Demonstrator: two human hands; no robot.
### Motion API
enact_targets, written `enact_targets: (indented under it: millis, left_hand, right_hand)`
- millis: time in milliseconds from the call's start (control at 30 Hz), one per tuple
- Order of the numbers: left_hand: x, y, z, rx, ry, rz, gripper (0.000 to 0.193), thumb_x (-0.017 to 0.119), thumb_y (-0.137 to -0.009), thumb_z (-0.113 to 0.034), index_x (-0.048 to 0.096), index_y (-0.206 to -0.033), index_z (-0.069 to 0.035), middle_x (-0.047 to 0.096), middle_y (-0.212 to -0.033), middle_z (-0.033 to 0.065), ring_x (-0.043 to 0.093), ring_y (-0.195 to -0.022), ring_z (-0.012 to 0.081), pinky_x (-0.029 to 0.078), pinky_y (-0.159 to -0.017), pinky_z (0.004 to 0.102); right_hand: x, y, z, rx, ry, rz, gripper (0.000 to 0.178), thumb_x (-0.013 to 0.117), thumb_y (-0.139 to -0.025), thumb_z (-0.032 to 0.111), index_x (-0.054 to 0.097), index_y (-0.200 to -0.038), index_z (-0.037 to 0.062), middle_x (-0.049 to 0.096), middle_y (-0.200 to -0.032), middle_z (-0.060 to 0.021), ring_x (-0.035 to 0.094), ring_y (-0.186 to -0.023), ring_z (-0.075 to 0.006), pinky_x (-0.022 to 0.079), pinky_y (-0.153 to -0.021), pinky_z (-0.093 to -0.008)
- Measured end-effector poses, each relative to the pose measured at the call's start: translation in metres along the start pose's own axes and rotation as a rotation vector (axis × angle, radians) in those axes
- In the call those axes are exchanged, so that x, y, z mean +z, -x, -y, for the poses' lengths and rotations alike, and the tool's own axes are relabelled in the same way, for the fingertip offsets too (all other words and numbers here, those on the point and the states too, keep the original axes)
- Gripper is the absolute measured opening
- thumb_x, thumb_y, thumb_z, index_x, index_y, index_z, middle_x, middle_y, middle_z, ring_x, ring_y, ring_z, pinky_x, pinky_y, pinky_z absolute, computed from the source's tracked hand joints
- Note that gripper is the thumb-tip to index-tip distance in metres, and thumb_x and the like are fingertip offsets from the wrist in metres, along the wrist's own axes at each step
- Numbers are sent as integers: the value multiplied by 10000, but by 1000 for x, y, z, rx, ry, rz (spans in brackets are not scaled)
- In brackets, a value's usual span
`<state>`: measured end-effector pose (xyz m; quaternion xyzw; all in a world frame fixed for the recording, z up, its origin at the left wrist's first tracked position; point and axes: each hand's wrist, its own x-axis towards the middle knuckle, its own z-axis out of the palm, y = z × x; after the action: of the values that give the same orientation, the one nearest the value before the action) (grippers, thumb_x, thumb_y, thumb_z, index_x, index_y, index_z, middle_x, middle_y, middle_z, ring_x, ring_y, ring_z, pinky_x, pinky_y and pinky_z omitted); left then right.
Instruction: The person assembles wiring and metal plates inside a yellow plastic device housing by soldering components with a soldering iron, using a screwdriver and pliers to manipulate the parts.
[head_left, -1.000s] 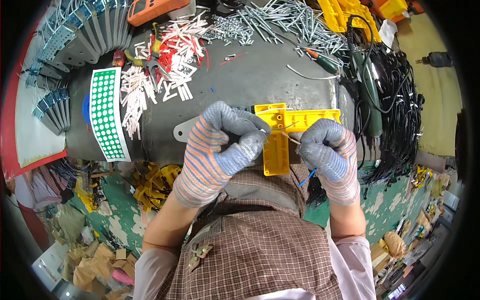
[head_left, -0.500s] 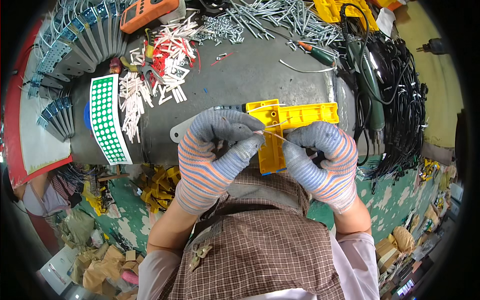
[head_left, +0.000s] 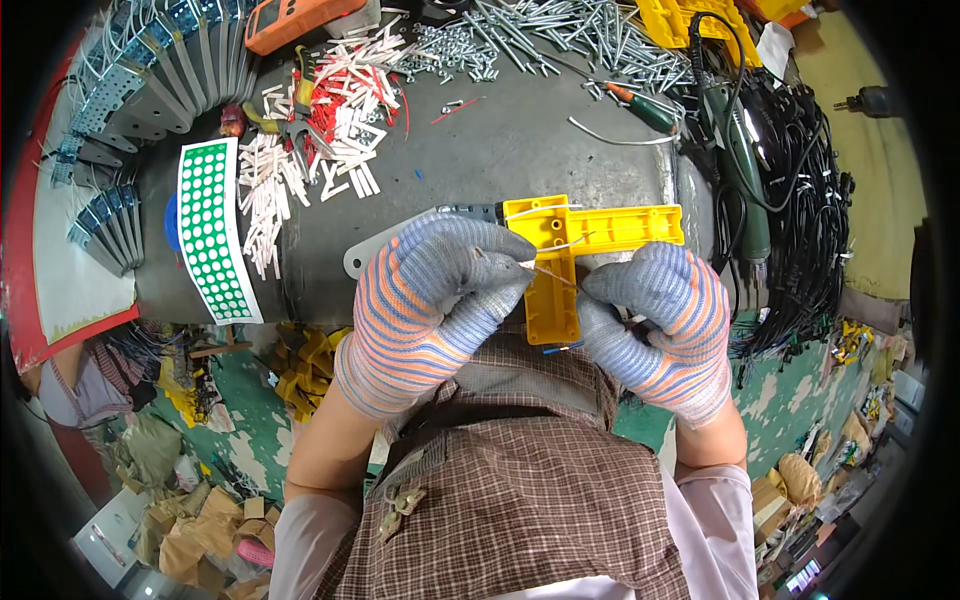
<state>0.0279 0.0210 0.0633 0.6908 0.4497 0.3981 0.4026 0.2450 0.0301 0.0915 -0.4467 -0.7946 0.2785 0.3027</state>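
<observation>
My left hand point(head_left: 430, 305), in a grey glove with orange and blue stripes, is closed in a pinch on one end of a thin wire point(head_left: 556, 275). My right hand point(head_left: 665, 325), gloved alike, pinches the wire's other end, so a short length stretches between the two. Behind and beneath them lies a yellow T-shaped plastic housing point(head_left: 630, 228) with a white lead point(head_left: 575, 243) crossing its inside. A flat grey metal strip point(head_left: 375, 250) reaches left from the housing, partly behind my left hand.
White and red sleeve pieces point(head_left: 265, 220), pliers point(head_left: 300, 110), screws point(head_left: 590, 50) and an orange meter point(head_left: 290, 22) lie along the bench's far side. A green-dotted sticker sheet point(head_left: 215, 230) is at left. A green corded tool point(head_left: 740, 170) and black cables point(head_left: 800, 190) lie at right.
My left hand has turned slightly, its fingers closing in tighter on the wire. My right hand has shifted a little to the right. The whole view has moved slightly.
</observation>
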Motion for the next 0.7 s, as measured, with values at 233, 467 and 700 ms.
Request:
enact_targets:
  millis: [233, 467, 700]
  left_hand:
    - [-3, -4, 3, 42, 55, 80, 178, 710, -767, 78, 650, -877, -49, 671, -986, 101, 638, -894, 178, 504, -794, 301]
    - [-10, -5, 6, -188, 153, 212, 132, 721, -775, 21, 681, -888, -34, 678, -966, 98, 651, -891, 184, 508, -788, 304]
    - [-16, -11, 1, -177, 132, 141, 90, 721, -781, -18, 684, -859, -45, 686, -900, 97, 662, -845, 197, 511, -765, 317]
  right_hand:
    - [0, -2, -1, 25, -100, 83, 137, 715, -729, 141, 665, -835, 69, 624, -724, -64, 608, -648, -240, 478, -590, -342]
    - [7, -6, -7, 326, -428, 259, 80, 656, -836, 113, 672, -856, 37, 649, -767, -55, 623, -677, -159, 473, -610, -277]
    - [13, 12, -18, 186, -464, 183, 297, 514, -942, 82, 518, -1232, 22, 622, -1046, -153, 641, -921, -281, 497, -810, -356]
